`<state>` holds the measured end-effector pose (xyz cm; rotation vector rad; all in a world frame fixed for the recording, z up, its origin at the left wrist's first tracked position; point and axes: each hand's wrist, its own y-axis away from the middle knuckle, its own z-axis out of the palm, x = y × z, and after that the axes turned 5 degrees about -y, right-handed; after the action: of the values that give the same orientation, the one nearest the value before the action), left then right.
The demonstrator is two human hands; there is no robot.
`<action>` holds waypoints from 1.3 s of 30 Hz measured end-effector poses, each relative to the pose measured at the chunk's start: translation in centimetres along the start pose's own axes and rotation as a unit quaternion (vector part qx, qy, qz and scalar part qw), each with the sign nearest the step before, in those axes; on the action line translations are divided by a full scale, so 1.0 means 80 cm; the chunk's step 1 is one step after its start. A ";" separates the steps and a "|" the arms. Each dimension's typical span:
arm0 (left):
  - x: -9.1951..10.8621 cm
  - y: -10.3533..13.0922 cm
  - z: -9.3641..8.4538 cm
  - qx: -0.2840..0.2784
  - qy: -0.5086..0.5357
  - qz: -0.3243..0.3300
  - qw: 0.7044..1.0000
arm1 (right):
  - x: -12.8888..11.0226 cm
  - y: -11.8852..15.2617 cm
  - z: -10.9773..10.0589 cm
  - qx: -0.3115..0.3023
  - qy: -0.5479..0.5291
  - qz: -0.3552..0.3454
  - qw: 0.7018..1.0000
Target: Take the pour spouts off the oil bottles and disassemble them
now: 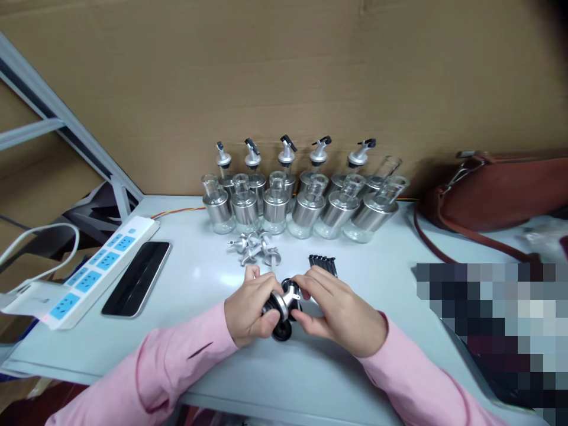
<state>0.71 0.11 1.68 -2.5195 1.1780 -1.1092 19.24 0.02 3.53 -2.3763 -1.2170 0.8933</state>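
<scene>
My left hand (252, 307) grips a silver pourer top (282, 303) with a black base, thumb pressed against its lower side. On the right, my right hand (339, 305) bends its thumb and fingers around the pourer's spout end; whether they pinch a small part is hidden. Black round parts (282, 331) lie on the table under the pourer. Beyond my left hand is a small pile of silver spouts (252, 247). A row of small black levers (323, 264) lies behind my right hand.
Glass bottles with steel bands (276, 204) stand in two rows at the back, several back ones topped by pourers (287, 152). A phone (136, 279) and a power strip (106, 260) lie left. A brown bag (501, 192) sits right, its strap on the table.
</scene>
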 end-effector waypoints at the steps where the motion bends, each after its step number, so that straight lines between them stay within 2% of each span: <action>1: 0.000 0.000 0.000 -0.002 0.004 0.000 1.000 | 0.000 0.000 0.000 -0.001 -0.003 0.000 1.000; 20: 0.001 -0.003 -0.011 -0.082 0.045 -0.055 0.994 | 0.000 -0.002 0.000 -0.014 -0.036 -0.006 0.999; 27: 0.012 -0.002 -0.005 -0.079 0.055 -0.058 0.994 | -0.002 -0.002 0.008 0.023 0.069 -0.021 0.997; 32: 0.020 -0.001 -0.010 -0.071 0.083 -0.082 0.991 | -0.007 -0.003 0.012 0.059 0.110 -0.042 0.991; 39: 0.025 -0.002 -0.010 -0.082 0.137 -0.112 0.981 | -0.016 -0.005 0.006 0.046 0.144 -0.074 0.986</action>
<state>1.13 -1.04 3.43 -2.7459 1.1063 -1.5141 18.12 -0.81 3.90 -2.2143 -1.1893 0.5243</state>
